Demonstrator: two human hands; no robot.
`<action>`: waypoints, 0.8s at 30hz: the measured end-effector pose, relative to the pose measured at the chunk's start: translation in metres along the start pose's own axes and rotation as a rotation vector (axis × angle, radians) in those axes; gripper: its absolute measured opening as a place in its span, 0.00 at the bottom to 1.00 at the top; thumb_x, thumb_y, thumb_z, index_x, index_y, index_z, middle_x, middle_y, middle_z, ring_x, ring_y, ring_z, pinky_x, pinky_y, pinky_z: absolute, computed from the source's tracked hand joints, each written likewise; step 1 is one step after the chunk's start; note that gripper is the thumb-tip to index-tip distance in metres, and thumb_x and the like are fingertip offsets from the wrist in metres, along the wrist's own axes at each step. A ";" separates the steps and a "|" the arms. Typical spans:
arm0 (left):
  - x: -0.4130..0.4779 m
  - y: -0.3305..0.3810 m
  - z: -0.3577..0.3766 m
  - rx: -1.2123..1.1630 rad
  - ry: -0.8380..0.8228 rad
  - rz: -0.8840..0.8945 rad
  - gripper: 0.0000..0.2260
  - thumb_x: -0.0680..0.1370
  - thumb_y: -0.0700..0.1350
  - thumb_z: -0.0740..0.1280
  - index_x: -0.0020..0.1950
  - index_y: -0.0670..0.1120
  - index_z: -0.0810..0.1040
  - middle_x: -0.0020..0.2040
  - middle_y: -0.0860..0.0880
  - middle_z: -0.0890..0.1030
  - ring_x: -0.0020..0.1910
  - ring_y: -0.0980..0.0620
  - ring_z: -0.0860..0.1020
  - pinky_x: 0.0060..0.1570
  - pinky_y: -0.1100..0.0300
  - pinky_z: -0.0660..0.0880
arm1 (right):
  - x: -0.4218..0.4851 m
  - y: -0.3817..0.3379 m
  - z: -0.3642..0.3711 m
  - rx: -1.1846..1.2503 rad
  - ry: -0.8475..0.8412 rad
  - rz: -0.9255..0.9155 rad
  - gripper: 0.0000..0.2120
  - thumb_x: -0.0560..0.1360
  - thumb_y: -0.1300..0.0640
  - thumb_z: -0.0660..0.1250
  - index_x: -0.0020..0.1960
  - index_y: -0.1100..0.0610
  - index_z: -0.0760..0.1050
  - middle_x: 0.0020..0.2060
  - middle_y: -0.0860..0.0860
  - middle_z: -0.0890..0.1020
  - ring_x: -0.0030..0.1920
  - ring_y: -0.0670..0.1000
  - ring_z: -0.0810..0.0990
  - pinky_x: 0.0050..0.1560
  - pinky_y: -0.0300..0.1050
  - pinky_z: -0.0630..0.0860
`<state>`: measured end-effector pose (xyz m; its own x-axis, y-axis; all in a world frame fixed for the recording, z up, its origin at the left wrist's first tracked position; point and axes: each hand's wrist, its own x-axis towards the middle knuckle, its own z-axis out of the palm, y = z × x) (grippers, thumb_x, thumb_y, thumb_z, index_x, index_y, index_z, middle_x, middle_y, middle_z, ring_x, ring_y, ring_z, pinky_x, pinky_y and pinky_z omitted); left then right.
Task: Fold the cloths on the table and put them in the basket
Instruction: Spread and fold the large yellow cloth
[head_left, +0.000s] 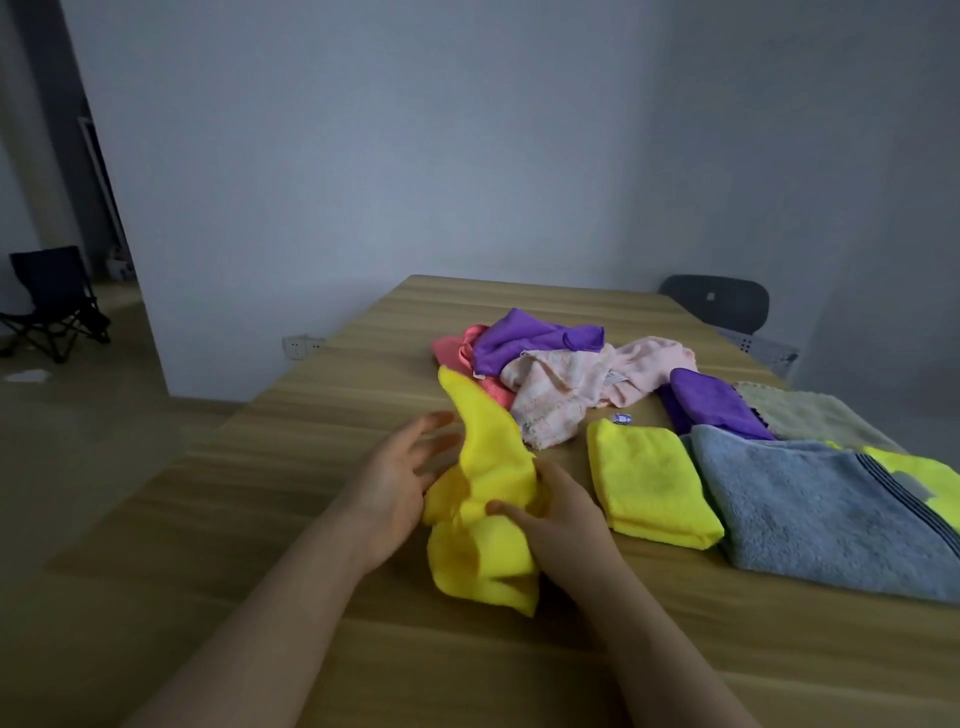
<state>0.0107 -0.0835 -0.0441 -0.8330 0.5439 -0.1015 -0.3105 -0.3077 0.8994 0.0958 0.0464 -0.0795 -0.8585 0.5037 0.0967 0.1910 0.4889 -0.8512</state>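
A crumpled yellow cloth (485, 499) sits bunched and partly raised over the middle of the bench (270, 467), nearer the near edge than the far one; one long corner of it stretches up towards the far edge. The right hand (556, 514) grips the cloth from its right side, thumb laid across the front folds and the fingers curled behind it; the left hand (395, 488) is spread wide, fingers straight, its palm against the cloth's left side without closing on it.

Just to the right lies a folded yellow cloth (649, 488), flat and square; its right edge touches a grey towel (821, 514) that runs off towards the right edge of the bench; a bright lime piece (919, 470) lies on the towel's far right part, what it is I cannot tell. Beyond the towel rests a cream cloth (810, 415), with a purple cloth (711, 405) beside it.

Towards the far edge a loose heap holds a pale pink cloth (571, 389), a second purple cloth (524, 338) on top and a coral cloth (454, 348) at the left, under the yellow corner; a small blue and white thing (622, 417) lies on the bare wood between heap and folded cloth.

A dark chair (722, 301) stands at the far right corner; a folding chair (52, 301) stands on the floor far off to the left; a wall socket (298, 345) shows low on the wall.
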 end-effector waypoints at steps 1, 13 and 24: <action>0.001 0.000 -0.002 0.018 0.033 0.015 0.13 0.82 0.47 0.53 0.59 0.45 0.74 0.59 0.44 0.77 0.49 0.50 0.77 0.48 0.55 0.74 | 0.001 0.002 -0.002 0.063 0.056 -0.019 0.21 0.72 0.51 0.71 0.63 0.48 0.72 0.54 0.46 0.79 0.57 0.50 0.77 0.58 0.50 0.75; 0.001 -0.007 -0.008 0.362 -0.132 -0.054 0.14 0.74 0.40 0.67 0.60 0.43 0.76 0.46 0.45 0.84 0.43 0.49 0.82 0.41 0.56 0.79 | -0.004 -0.013 -0.009 0.714 0.119 -0.069 0.14 0.73 0.58 0.69 0.53 0.42 0.74 0.53 0.47 0.81 0.55 0.51 0.80 0.57 0.57 0.77; 0.004 0.009 -0.018 0.680 0.366 0.311 0.12 0.72 0.46 0.72 0.54 0.49 0.76 0.43 0.50 0.79 0.41 0.50 0.77 0.38 0.57 0.72 | -0.004 -0.017 -0.010 0.892 0.031 0.092 0.07 0.78 0.62 0.62 0.49 0.53 0.76 0.42 0.51 0.82 0.43 0.51 0.81 0.49 0.51 0.78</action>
<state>-0.0038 -0.0982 -0.0444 -0.9678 0.1879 0.1675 0.2048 0.2003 0.9581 0.1008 0.0432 -0.0608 -0.8424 0.5387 0.0110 -0.1932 -0.2831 -0.9394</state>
